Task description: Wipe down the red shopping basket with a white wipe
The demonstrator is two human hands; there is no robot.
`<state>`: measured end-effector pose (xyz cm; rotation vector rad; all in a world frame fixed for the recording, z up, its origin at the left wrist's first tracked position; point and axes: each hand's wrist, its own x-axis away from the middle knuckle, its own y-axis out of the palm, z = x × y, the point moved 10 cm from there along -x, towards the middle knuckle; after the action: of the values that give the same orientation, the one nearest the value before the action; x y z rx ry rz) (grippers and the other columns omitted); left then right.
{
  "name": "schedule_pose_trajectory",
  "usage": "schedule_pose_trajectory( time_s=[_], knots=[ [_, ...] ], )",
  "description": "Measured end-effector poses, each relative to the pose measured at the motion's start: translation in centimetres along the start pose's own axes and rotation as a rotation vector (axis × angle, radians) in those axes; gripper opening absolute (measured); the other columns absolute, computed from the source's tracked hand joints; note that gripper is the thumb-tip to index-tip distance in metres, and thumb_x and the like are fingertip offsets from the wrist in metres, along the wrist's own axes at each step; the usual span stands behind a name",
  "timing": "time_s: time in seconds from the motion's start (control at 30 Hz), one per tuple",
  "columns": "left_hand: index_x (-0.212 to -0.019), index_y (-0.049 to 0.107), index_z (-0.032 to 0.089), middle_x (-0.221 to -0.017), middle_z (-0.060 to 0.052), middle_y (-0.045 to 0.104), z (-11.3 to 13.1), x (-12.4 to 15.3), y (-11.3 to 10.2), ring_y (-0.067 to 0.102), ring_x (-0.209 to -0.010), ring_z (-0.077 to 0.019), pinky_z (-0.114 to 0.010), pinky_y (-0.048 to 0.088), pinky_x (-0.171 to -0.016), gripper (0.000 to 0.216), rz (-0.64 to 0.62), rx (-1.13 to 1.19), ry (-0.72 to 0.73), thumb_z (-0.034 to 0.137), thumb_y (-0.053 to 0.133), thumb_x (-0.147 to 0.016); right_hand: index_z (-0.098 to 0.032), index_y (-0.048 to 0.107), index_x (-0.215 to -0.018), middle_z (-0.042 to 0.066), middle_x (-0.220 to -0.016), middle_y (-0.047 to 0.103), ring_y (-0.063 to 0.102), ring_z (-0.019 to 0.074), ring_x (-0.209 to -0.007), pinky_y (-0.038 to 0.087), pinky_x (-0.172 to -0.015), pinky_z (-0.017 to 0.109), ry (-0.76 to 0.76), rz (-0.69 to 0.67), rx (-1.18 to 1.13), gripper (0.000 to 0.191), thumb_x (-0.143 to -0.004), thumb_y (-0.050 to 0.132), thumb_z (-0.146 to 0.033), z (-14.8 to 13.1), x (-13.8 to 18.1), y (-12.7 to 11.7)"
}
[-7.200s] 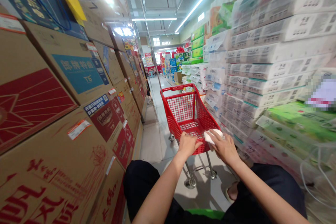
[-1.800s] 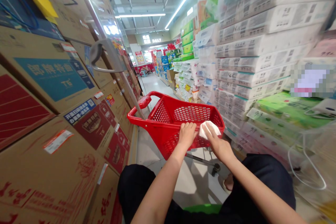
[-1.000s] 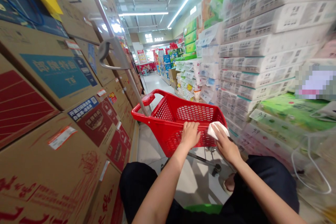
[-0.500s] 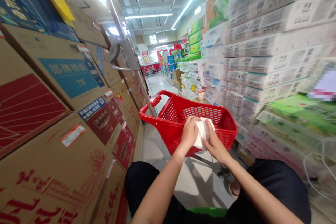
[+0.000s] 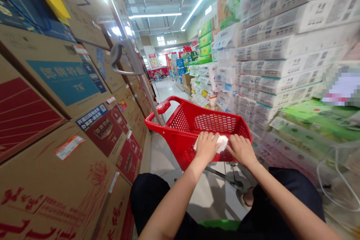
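A red plastic shopping cart [image 5: 180,120] stands tilted in a narrow store aisle in front of me. My left hand [image 5: 206,146] presses a white cloth [image 5: 222,143] against the cart's near rim. The cloth pokes out from under its fingers toward the right. Just to the right of the cloth, my right hand [image 5: 242,150] grips the same rim with its fingers curled over the edge. The basket has nothing in it. My dark-trousered knees are below my arms.
Stacked cardboard cartons [image 5: 70,82] wall the left side. Wrapped packs of tissue paper [image 5: 281,60] are piled high on the right. The cart's grey handle [image 5: 123,59] on a metal pole rises at the left. The tiled aisle floor [image 5: 168,90] runs ahead to far shelves.
The cloth has passed from my right hand to my left. Half a second ago both hands held it above the basket; now both are down on the near rim.
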<state>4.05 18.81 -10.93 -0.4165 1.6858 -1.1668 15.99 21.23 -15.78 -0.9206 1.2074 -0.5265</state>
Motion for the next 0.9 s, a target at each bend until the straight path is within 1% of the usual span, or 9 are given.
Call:
schedule_pose_trajectory(
  time_s=[0.13,0.27,0.37,0.43,0.5,0.63,0.73,0.83,0.9],
  knots=[
    [-0.134,0.05,0.027,-0.106,-0.01,0.061,1.2,-0.4,1.6,0.051,-0.104,-0.0297,-0.052,0.036,-0.101,0.04,0.002,0.034,-0.035,0.034,0.05,-0.095,-0.013,0.053,-0.119,0.016,-0.105,0.062,0.054,0.0282,-0.089,0.036,-0.076,0.039,-0.067,-0.02,-0.061,0.035,-0.091,0.045,-0.031,-1.7,-0.2,0.5],
    [-0.122,0.056,0.023,-0.108,-0.01,0.062,0.2,-0.3,2.2,0.05,-0.114,-0.0288,-0.054,0.031,-0.109,0.028,0.0,0.037,-0.021,0.024,0.046,-0.095,-0.014,0.038,-0.138,0.014,-0.115,0.064,0.059,0.0255,-0.096,0.04,-0.078,0.034,-0.131,-0.062,-0.223,0.048,-0.094,0.043,-0.032,-1.6,-0.8,0.9],
    [-0.126,0.055,0.023,-0.124,-0.009,0.06,-0.8,0.1,2.3,0.043,-0.13,-0.0258,-0.052,0.024,-0.117,0.034,0.003,0.018,0.035,0.015,0.042,-0.095,-0.018,0.052,-0.121,0.012,-0.101,0.069,0.061,0.0252,-0.091,0.039,-0.078,0.034,-0.147,-0.081,-0.203,0.039,-0.095,0.045,-0.046,-0.5,-1.2,1.4],
    [-0.132,0.052,0.02,-0.141,-0.01,0.051,-0.7,0.4,2.5,0.032,-0.141,-0.0242,-0.05,0.021,-0.12,0.04,0.003,-0.004,0.066,0.013,0.04,-0.095,-0.019,0.058,-0.1,0.01,-0.084,0.069,0.061,0.0247,-0.082,0.037,-0.08,0.035,-0.149,-0.078,-0.142,0.036,-0.094,0.045,-0.052,-0.2,-1.4,1.7],
    [-0.138,0.047,0.019,-0.153,-0.01,0.039,-0.1,0.7,2.7,0.024,-0.146,-0.0251,-0.052,0.019,-0.121,0.044,0.011,-0.021,0.061,0.014,0.04,-0.095,-0.019,0.058,-0.091,0.008,-0.074,0.067,0.06,0.023,-0.075,0.036,-0.079,0.035,-0.14,-0.071,-0.11,0.035,-0.095,0.045,-0.051,-0.1,-1.5,2.0],
    [-0.148,0.036,0.019,-0.152,-0.012,0.04,1.4,1.5,2.7,0.025,-0.146,-0.0314,-0.06,0.014,-0.12,0.057,0.042,0.019,0.002,0.034,0.05,-0.094,-0.02,0.056,-0.09,0.007,-0.077,0.068,0.059,0.0214,-0.075,0.033,-0.081,0.033,-0.145,-0.032,-0.144,0.025,-0.094,0.049,-0.044,-0.8,-1.2,1.8],
    [-0.145,0.04,0.021,-0.143,-0.012,0.049,1.5,1.8,2.2,0.027,-0.144,-0.0323,-0.063,0.011,-0.12,0.06,0.033,0.04,0.015,0.043,0.054,-0.092,-0.021,0.055,-0.088,0.006,-0.077,0.067,0.058,0.0212,-0.076,0.032,-0.081,0.033,-0.149,-0.016,-0.172,0.025,-0.094,0.05,-0.044,-0.9,-1.0,1.5],
    [-0.138,0.049,0.027,-0.142,-0.009,0.05,-0.9,2.1,1.4,0.025,-0.146,-0.0302,-0.064,0.01,-0.119,0.046,0.027,0.001,-0.006,0.028,0.055,-0.092,-0.021,0.054,-0.084,0.006,-0.075,0.066,0.057,0.0211,-0.075,0.032,-0.081,0.033,-0.139,-0.012,-0.181,0.031,-0.095,0.047,-0.049,-0.6,-0.9,1.4],
    [-0.133,0.053,0.03,-0.151,-0.008,0.04,-3.9,2.5,0.3,0.018,-0.148,-0.0322,-0.068,0.011,-0.117,0.046,0.053,-0.042,-0.08,0.018,0.057,-0.089,-0.022,0.054,-0.082,0.005,-0.072,0.064,0.056,0.0209,-0.074,0.033,-0.08,0.033,-0.129,-0.016,-0.195,0.034,-0.095,0.045,-0.053,-0.2,-1.0,1.6]
  ],
)
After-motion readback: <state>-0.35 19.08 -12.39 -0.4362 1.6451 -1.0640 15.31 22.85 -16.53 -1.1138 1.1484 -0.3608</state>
